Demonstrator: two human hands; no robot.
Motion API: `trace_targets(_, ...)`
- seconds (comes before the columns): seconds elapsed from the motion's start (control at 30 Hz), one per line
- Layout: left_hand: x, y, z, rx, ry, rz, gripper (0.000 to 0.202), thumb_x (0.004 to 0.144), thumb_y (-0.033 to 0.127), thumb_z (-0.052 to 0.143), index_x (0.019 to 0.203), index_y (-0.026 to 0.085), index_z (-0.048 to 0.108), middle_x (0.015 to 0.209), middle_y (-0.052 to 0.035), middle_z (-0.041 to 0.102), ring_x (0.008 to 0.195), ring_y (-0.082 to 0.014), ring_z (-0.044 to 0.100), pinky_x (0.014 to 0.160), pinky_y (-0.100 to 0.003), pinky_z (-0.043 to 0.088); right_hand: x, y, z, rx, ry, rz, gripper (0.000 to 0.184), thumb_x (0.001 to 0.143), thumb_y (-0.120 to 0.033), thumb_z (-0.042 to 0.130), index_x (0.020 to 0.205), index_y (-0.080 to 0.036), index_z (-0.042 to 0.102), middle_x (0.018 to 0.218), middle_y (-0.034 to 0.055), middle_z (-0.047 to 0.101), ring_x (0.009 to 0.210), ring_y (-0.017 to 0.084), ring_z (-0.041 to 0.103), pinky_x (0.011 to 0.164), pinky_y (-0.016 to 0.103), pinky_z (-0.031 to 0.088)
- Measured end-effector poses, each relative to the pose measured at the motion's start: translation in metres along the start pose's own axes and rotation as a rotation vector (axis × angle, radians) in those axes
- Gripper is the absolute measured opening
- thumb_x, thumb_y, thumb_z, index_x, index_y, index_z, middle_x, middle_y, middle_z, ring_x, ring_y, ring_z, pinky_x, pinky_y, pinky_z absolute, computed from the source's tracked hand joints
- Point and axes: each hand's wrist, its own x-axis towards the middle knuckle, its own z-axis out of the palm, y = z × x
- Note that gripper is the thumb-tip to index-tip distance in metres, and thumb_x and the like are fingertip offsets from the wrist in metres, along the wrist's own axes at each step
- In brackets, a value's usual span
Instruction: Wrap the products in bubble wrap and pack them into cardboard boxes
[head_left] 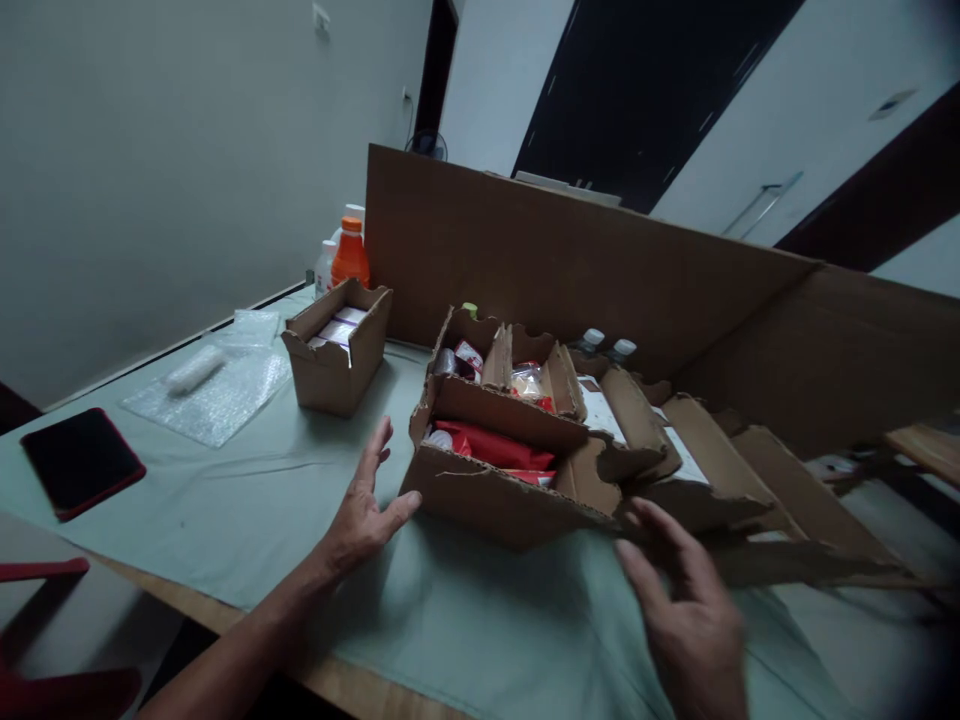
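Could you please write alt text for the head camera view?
A person's left hand and right hand are open near either end of a cardboard box holding red packets. More boxes stand behind it and to both sides on a pale green cloth, with bubble wrap at left.

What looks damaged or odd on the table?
The front cardboard box, between the left hand and right hand: its rim is ragged and frayed, as if torn or roughly cut. The separate box at left has a similarly uneven rim. No spill visible.
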Motion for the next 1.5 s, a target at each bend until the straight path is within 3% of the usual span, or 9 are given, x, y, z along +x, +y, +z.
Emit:
trace_targets(0.3, 0.019, 0.006, 0.028, -0.230, -0.114, -0.244, 0.068, 0.086, 0.063, 0.061, 0.136, 0.017, 0.052, 0.138, -0.0119, 0.059, 0.136, -0.0332, 0.047, 0.117, -0.044, 0.033, -0.010, 0.020, 0.064, 0.282, -0.233, 0.099, 0.067, 0.081, -0.063, 0.063, 0.130, -0.018, 0.062, 0.137, 0.0145, 0.062, 0.128, 0.033, 0.055, 0.110, 0.049, 0.041)
trace_targets(0.57, -0.081, 0.032, -0.050, -0.088, 0.086, -0.417, 0.044, 0.084, 0.059, 0.065, 0.103, 0.021, 0.072, 0.103, -0.0085, 0.074, 0.116, -0.0332, 0.062, 0.105, -0.045, 0.050, -0.078, -0.046, 0.059, 0.358, -0.306, -0.064, 0.067, 0.091, -0.041, 0.063, 0.152, -0.028, 0.040, 0.154, 0.0073, 0.047, 0.143, 0.027, 0.042, 0.115, 0.043, 0.038)
trace_targets(0.7, -0.034, 0.074, -0.049, -0.028, 0.195, -0.274, 0.048, 0.088, 0.058, 0.061, 0.114, 0.018, 0.068, 0.117, -0.0084, 0.071, 0.123, -0.0303, 0.059, 0.112, -0.043, 0.044, -0.037, -0.073, 0.065, 0.432, -0.255, -0.024, 0.066, 0.082, -0.051, 0.070, 0.139, -0.022, 0.055, 0.136, 0.0116, 0.062, 0.127, 0.030, 0.056, 0.107, 0.047, 0.044)
trace_targets(0.83, 0.018, 0.096, -0.005, -0.281, 0.007, -0.108, 0.058, 0.089, 0.056, 0.061, 0.133, 0.019, 0.056, 0.128, -0.0090, 0.066, 0.126, -0.0282, 0.057, 0.108, -0.040, 0.046, -0.017, -0.059, 0.040, 0.404, -0.026, 0.092, 0.058, 0.075, -0.058, 0.073, 0.116, -0.018, 0.066, 0.113, 0.0114, 0.071, 0.109, 0.031, 0.063, 0.100, 0.050, 0.045)
trace_targets(0.93, -0.003, 0.088, 0.013, -0.331, -0.121, -0.157, 0.056, 0.090, 0.051, 0.063, 0.135, 0.020, 0.054, 0.135, -0.0098, 0.063, 0.131, -0.0285, 0.053, 0.111, -0.038, 0.043, -0.049, -0.036, 0.014, 0.301, 0.080, 0.213, 0.062, 0.073, -0.056, 0.075, 0.121, -0.018, 0.064, 0.122, 0.0122, 0.069, 0.118, 0.034, 0.059, 0.104, 0.049, 0.041)
trace_targets(1.07, -0.053, 0.071, -0.013, -0.246, -0.031, -0.317, 0.054, 0.091, 0.051, 0.063, 0.134, 0.019, 0.055, 0.134, -0.0101, 0.064, 0.127, -0.0289, 0.057, 0.107, -0.037, 0.046, -0.099, -0.034, 0.021, 0.265, -0.020, 0.289, 0.060, 0.073, -0.053, 0.076, 0.120, -0.018, 0.066, 0.124, 0.0121, 0.068, 0.120, 0.033, 0.058, 0.101, 0.044, 0.045)
trace_targets(1.23, -0.016, 0.074, -0.046, -0.185, 0.122, -0.177, 0.059, 0.089, 0.055, 0.063, 0.135, 0.018, 0.055, 0.130, -0.0096, 0.066, 0.125, -0.0277, 0.059, 0.106, -0.036, 0.047, -0.069, -0.073, 0.067, 0.435, -0.129, 0.153, 0.057, 0.078, -0.051, 0.071, 0.125, -0.019, 0.062, 0.120, 0.0107, 0.068, 0.113, 0.028, 0.060, 0.100, 0.044, 0.045)
trace_targets(1.37, 0.010, 0.070, -0.024, -0.271, 0.073, -0.122, 0.063, 0.089, 0.056, 0.063, 0.138, 0.018, 0.053, 0.133, -0.0097, 0.065, 0.123, -0.0268, 0.059, 0.107, -0.036, 0.044, -0.044, -0.074, 0.062, 0.389, -0.015, 0.132, 0.050, 0.074, -0.052, 0.072, 0.110, -0.019, 0.065, 0.105, 0.0082, 0.070, 0.102, 0.027, 0.061, 0.094, 0.043, 0.046)
trace_targets(1.5, -0.012, 0.054, -0.005, -0.358, -0.038, -0.184, 0.059, 0.092, 0.050, 0.061, 0.142, 0.020, 0.050, 0.138, -0.0082, 0.062, 0.124, -0.0257, 0.058, 0.109, -0.034, 0.042, -0.074, -0.050, 0.042, 0.276, 0.012, 0.253, 0.054, 0.073, -0.055, 0.072, 0.114, -0.019, 0.064, 0.110, 0.0081, 0.070, 0.105, 0.028, 0.062, 0.095, 0.041, 0.045)
